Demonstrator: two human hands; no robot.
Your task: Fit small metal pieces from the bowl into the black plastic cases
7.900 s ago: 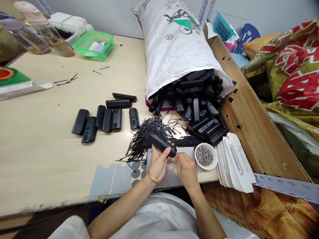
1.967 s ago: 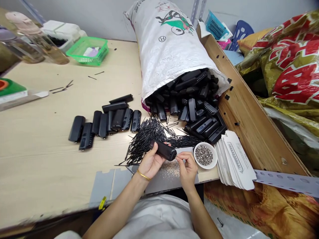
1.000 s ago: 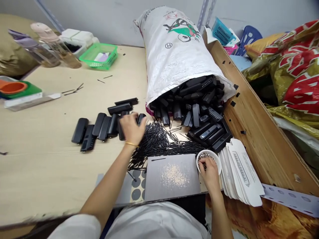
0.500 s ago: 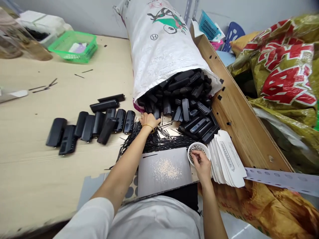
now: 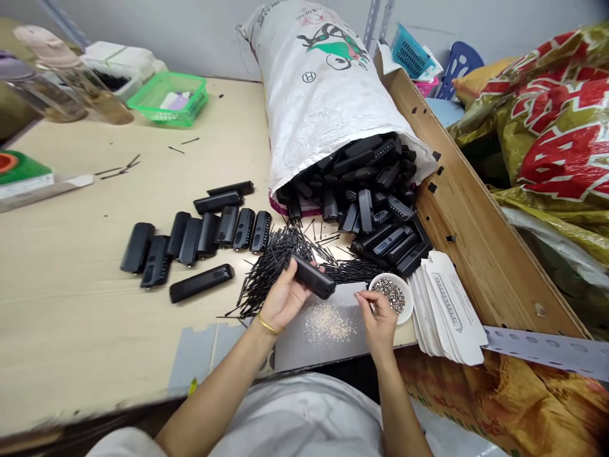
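Observation:
My left hand (image 5: 284, 303) is closed around a long black plastic casing (image 5: 314, 277), held tilted above the grey board (image 5: 290, 352). My right hand (image 5: 380, 320) is closed in a pinch beside the casing's near end; whatever sits at its fingertips is too small to make out. Just behind it stands a white bowl (image 5: 408, 303) of small shiny metal pieces (image 5: 390, 293). Pale granules (image 5: 328, 322) are scattered over the board. Under and behind my left hand spreads a heap of thin black rods (image 5: 264, 279).
Several black casings (image 5: 207, 235) stand in a row at left, with one casing (image 5: 202, 284) lying before them. A white sack (image 5: 328, 108) spills more casings. White printed cards (image 5: 445, 304) are stacked at right, by a wooden side board (image 5: 476, 216). Farther back is a green basket (image 5: 166, 114).
My left hand has come back from the sack's mouth with a casing. My right hand has left the bowl. One casing now lies before the row, where one leaned on it earlier.

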